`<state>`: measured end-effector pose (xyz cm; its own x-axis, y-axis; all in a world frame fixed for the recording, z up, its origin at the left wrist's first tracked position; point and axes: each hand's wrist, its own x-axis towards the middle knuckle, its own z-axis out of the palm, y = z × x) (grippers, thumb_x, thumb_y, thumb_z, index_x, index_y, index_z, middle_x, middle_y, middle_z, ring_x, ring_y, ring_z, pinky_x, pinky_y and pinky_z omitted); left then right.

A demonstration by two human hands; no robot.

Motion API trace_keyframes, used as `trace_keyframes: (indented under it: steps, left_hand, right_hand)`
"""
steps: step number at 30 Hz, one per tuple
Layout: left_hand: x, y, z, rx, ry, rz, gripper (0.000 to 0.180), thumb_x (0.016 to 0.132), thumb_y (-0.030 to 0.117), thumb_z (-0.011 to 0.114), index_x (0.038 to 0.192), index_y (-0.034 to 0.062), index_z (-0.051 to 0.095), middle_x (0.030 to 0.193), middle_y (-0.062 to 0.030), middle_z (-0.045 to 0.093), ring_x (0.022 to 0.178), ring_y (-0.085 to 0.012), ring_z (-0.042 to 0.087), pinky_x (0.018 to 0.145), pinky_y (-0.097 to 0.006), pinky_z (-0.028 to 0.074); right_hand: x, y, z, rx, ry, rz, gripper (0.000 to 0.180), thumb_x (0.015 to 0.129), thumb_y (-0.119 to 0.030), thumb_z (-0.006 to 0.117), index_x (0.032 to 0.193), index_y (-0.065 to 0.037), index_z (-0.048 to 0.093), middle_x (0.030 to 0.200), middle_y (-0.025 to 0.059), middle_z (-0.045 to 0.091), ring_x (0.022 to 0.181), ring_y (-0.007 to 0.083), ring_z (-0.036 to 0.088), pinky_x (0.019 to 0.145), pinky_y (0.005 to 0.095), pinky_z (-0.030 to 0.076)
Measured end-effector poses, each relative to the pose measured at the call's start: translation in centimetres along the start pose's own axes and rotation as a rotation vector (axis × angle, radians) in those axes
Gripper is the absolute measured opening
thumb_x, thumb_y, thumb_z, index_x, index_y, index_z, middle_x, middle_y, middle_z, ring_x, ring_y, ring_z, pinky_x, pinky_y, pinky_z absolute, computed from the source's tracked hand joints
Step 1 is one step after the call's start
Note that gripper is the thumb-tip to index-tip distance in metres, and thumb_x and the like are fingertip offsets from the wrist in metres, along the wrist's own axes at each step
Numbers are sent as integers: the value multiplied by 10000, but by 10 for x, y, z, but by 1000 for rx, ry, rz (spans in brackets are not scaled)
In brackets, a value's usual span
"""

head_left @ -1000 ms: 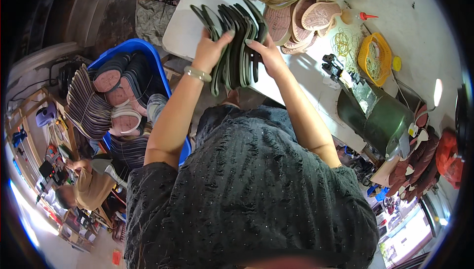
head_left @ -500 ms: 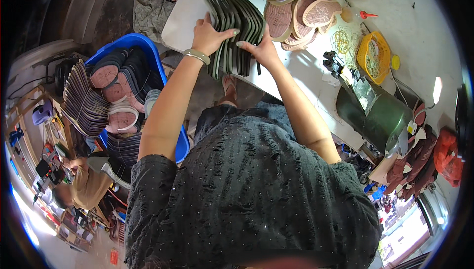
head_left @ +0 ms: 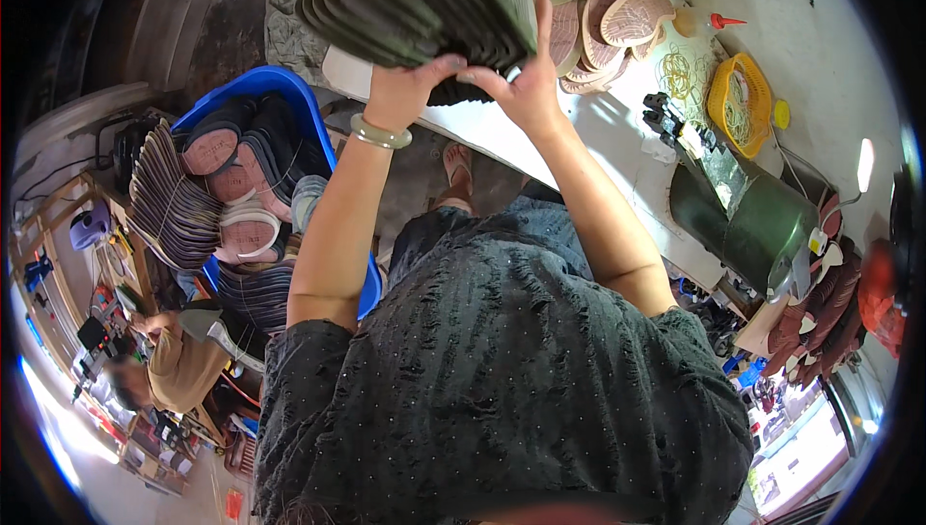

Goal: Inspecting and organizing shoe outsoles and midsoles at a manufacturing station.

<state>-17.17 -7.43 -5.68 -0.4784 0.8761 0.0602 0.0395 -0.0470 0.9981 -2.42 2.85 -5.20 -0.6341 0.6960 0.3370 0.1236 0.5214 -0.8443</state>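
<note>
A thick stack of dark green shoe soles (head_left: pixel 415 9) is gripped between my two hands, tilted up above the near edge of the white table (head_left: pixel 487 130). My left hand (head_left: pixel 405 91), with a pale bangle on its wrist, closes on the stack's lower left side. On the lower right side, my right hand (head_left: pixel 526 86) is clamped, its index finger stretched along the edge. Both thumbs press the near face and almost meet. The other fingers of my left hand are hidden behind the soles. Right of the stack lie several pinkish-brown insoles (head_left: pixel 632 21) in overlapping piles.
On the left, a blue tub (head_left: pixel 318 106) holds bundled soles. A dark green cylindrical machine (head_left: pixel 752 221) stands at the table's right, near a yellow basket (head_left: pixel 738 106) of rubber bands and a bottle with a red tip (head_left: pixel 723 21). Another person (head_left: pixel 188 366) works at lower left.
The stack has been raised and tipped, so its broad face shows instead of the soles' edges. My hands have shifted down its sides and drawn closer together.
</note>
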Motion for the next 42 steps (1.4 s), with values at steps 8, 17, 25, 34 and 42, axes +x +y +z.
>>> trace_keyframes:
  steps: [8, 17, 25, 34, 42]
  left_hand:
    - [4, -83, -12, 538, -154, 429, 512, 818, 299, 674, 1227, 37, 513, 1241, -140, 547, 1156, -305, 498, 992, -403, 372]
    - [24, -89, 11, 1030, -202, -188, 701, 858, 568, 486, 1271, 2, 483, 1150, -181, 509, 1090, -344, 480, 918, -445, 390]
    - [2, -90, 37, -259, 256, -515, 509, 991, 370, 311, 1233, -26, 522, 1170, -130, 594, 1056, -226, 563, 910, -330, 428]
    - [-17, -16, 37, -668, -32, -734, 394, 953, 278, 466, 1253, 21, 461, 1188, -125, 558, 1067, -257, 563, 913, -394, 478]
    - [-61, -23, 58, -1121, -223, -684, 613, 897, 510, 430, 1311, 59, 460, 1281, -121, 522, 1146, -269, 515, 992, -410, 409]
  right_hand:
    - [-25, 38, 9, -132, -160, 89, 1198, 627, -274, 841, 1420, 34, -3, 1232, 261, 515, 1112, 388, 542, 904, 405, 466]
    - [-24, 75, 26, -289, -274, 580, 1070, 650, -638, 693, 1268, 136, 290, 986, 278, 627, 906, 377, 638, 767, 401, 513]
    - [-42, 56, 40, 69, 72, 667, 764, 752, -441, 697, 1281, 32, 413, 1087, 236, 613, 1013, 359, 601, 865, 388, 466]
    - [-73, 41, 4, 591, 13, 717, 596, 805, -455, 658, 1143, 25, 556, 1007, 138, 654, 925, 202, 616, 843, 322, 479]
    - [-74, -42, -74, -295, -360, 609, 787, 777, -699, 480, 1081, 21, 575, 783, 265, 635, 793, 416, 626, 778, 452, 481]
